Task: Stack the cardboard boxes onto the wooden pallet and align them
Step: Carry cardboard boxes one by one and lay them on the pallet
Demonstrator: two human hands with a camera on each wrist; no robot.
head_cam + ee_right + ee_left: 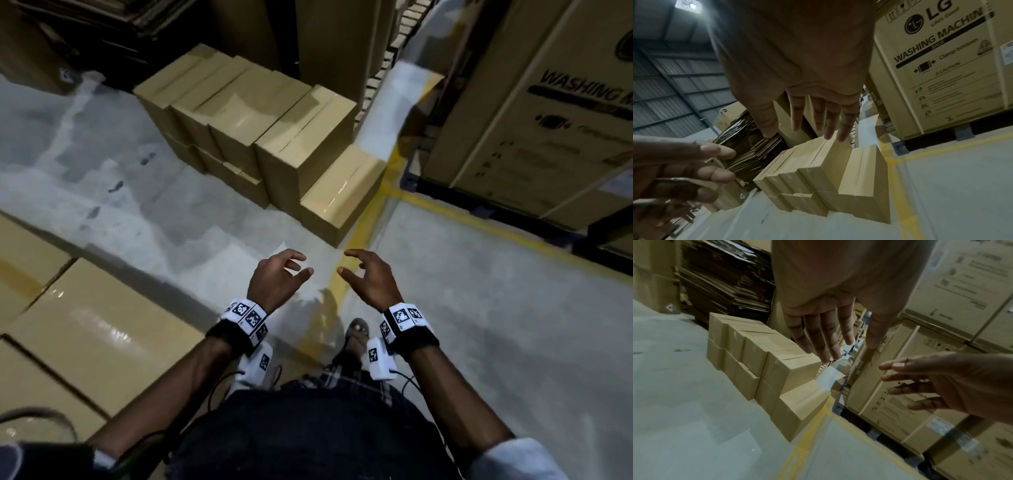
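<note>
My left hand [275, 279] and right hand [371, 279] hang empty, fingers loosely spread, short of the cardboard boxes [260, 137] stacked two high on the concrete floor [479, 308], beside the yellow line [363, 226]. I judge them stiff, smooth and fairly light; I'd grip the low end box [342, 195] by its opposite sides. No pallet in view. Washing-machine cartons [548, 113] stand right.

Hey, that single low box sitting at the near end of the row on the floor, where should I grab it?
Take the low box by its two long side faces, one hand each, from the near end facing you. Its far end butts the taller stack, and both hands are empty.
</note>
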